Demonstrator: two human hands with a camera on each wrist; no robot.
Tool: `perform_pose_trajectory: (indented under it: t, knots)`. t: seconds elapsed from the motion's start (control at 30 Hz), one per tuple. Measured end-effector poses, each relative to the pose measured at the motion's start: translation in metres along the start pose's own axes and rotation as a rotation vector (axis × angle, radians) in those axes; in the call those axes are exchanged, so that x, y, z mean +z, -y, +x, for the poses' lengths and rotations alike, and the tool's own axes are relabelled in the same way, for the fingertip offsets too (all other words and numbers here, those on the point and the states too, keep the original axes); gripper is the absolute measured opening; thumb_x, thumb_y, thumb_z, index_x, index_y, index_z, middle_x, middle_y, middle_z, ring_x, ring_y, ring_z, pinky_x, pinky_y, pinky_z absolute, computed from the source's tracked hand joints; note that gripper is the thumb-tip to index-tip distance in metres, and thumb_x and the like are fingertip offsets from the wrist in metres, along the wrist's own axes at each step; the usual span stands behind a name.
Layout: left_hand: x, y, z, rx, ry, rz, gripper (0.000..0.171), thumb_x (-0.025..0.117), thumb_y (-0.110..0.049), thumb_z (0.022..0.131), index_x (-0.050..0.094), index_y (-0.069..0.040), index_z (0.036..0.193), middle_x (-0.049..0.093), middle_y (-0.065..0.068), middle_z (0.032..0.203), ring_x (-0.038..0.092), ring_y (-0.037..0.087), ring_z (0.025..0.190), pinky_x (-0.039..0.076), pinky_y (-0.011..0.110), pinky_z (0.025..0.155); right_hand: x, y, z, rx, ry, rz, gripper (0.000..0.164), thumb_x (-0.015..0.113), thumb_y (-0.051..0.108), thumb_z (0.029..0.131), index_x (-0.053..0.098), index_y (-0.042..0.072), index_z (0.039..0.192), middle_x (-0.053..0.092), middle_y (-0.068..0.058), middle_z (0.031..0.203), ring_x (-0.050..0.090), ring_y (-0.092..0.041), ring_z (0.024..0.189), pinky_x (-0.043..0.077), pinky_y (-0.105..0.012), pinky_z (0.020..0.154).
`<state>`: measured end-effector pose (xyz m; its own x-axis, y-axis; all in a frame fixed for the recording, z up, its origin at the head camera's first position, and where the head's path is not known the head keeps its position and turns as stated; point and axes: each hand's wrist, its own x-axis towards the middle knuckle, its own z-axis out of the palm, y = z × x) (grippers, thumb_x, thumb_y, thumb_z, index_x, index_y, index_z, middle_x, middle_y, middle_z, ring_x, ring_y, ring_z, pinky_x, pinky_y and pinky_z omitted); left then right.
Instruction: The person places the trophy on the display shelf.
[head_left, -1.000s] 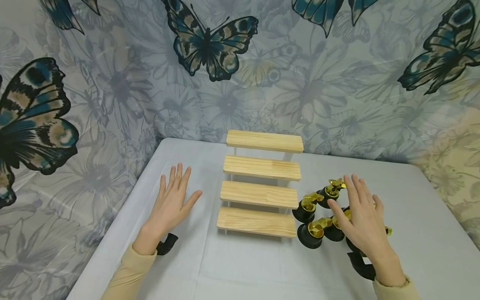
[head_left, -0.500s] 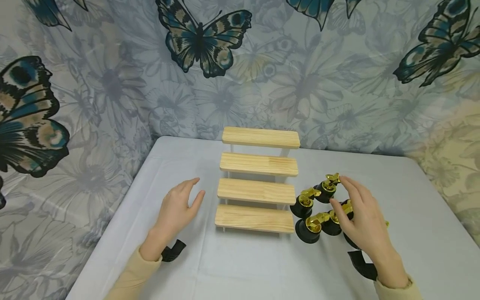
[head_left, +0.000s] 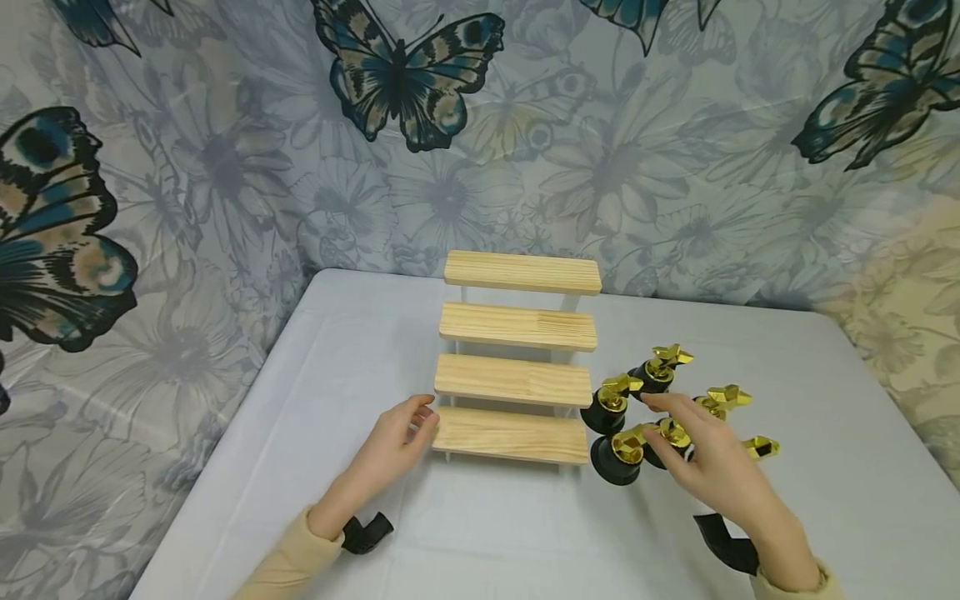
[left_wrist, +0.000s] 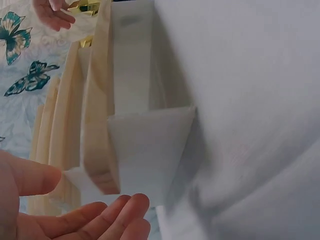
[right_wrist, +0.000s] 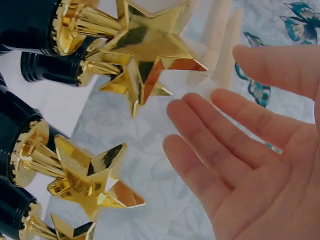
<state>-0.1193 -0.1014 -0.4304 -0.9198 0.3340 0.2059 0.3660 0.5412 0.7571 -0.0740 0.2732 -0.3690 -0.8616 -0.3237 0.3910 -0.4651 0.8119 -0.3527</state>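
A stepped display stand (head_left: 513, 381) with several pale wooden boards and white supports stands mid-table. My left hand (head_left: 393, 437) is at the left end of its lowest board (head_left: 510, 435), fingers loosely bent. The left wrist view puts the thumb and fingertips (left_wrist: 137, 202) close to the board ends; contact cannot be told. To the stand's right are several gold star trophies on black bases, one of them a front trophy (head_left: 617, 467). My right hand (head_left: 712, 467) hovers over them, partly hiding some. In the right wrist view a gold star (right_wrist: 150, 40) is apart from the relaxed fingers, which hold nothing.
A white cloth (head_left: 480, 533) covers the table. Behind and to the left hangs a fabric backdrop (head_left: 450, 200) with butterflies and flowers. Black wrist mounts (head_left: 367, 533) sit below both hands.
My left hand has moved right and toward the stand's lower left end, its spread fingers now bending. The right hand has dropped slightly and its fingers have bent, uncovering more trophies.
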Motion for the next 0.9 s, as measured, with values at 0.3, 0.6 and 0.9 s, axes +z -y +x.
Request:
perform_pose_trajectory:
  t: [0.3, 0.6, 0.9]
  knots:
    - [0.011, 0.007, -0.001, -0.058, 0.043, -0.098, 0.035, 0.045, -0.015, 0.099, 0.049, 0.011, 0.122, 0.06, 0.005, 0.086, 0.058, 0.012, 0.071, 0.049, 0.023, 0.06, 0.005, -0.004, -0.003, -0.005, 0.107, 0.023, 0.052, 0.077, 0.008, 0.075, 0.056, 0.005, 0.123, 0.061, -0.01, 0.114, 0.06, -0.027, 0.098, 0.052, -0.043, 0.075]
    - [0.015, 0.015, 0.002, -0.136, 0.045, -0.24, 0.033, 0.052, -0.016, 0.097, 0.054, 0.007, 0.12, 0.057, 0.002, 0.08, 0.044, 0.007, 0.054, 0.037, 0.021, 0.046, 0.008, -0.01, -0.004, -0.047, 0.135, 0.005, 0.052, 0.077, -0.001, 0.072, 0.058, 0.004, 0.12, 0.062, -0.009, 0.114, 0.062, -0.024, 0.095, 0.053, -0.039, 0.073]
    - [0.015, 0.015, 0.002, -0.184, 0.035, -0.323, 0.033, 0.055, -0.011, 0.094, 0.053, 0.01, 0.119, 0.06, 0.006, 0.08, 0.052, 0.017, 0.057, 0.038, 0.02, 0.045, 0.01, -0.01, -0.003, -0.031, 0.182, 0.005, 0.041, 0.074, -0.004, 0.073, 0.064, 0.006, 0.111, 0.065, -0.006, 0.106, 0.063, -0.02, 0.088, 0.054, -0.031, 0.067]
